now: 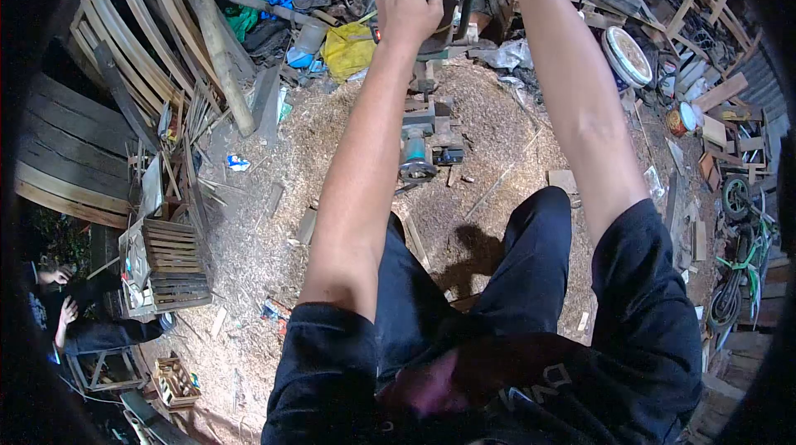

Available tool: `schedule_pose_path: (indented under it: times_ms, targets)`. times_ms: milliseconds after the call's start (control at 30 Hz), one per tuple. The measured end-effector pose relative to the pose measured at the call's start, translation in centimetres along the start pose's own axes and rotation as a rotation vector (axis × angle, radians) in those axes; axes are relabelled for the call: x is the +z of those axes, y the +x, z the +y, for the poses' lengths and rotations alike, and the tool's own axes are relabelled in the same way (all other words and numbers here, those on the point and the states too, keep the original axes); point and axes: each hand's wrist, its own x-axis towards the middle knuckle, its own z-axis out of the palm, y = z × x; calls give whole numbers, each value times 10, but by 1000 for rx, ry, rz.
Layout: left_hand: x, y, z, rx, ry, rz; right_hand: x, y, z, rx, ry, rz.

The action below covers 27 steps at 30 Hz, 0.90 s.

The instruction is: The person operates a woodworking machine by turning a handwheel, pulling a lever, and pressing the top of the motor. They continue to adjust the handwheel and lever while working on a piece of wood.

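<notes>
My left hand [406, 2] lies on a dark rounded casing [431, 31] at the top of the view. Its fingers are stretched out over the casing, and the thumb stands apart. What the casing belongs to I cannot make out; a perforated part shows at its upper edge. My right arm [572, 72] reaches up past the casing's right side, and its hand is cut off by the top edge. Below the casing, between my arms, is a teal power tool [414, 149] with a round dark disc, beside metal and wooden blocks [427, 118].
Wood shavings [489, 113] cover the floor. Curved wooden slats [124, 55] and a pole [217, 47] lean at left, near a slatted crate [174, 250]. Another person [91, 321] sits at far left. A yellow sack [347, 51], a white bucket [628, 55] and a small green bike [742, 258] stand around.
</notes>
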Motion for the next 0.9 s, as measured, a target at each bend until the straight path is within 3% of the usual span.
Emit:
schedule_pose_path:
  times_ms: [67,300,500,800,900]
  targets:
    - [-6,-4,2,-17,-19,-73,-1,-26,-10,-5,-37,-35]
    - [-17,-24,11,-123,12,-230,-7,-85,-8,-95,-328,154]
    - [-32,-26,9,-219,-33,-467,-6,-96,-2,-145,-165,76]
    - [-33,-29,12,-250,-35,-506,-9,-122,-4,-200,-163,80]
    - [-29,-33,3,-206,-171,-446,-8,-125,4,-247,-96,79]
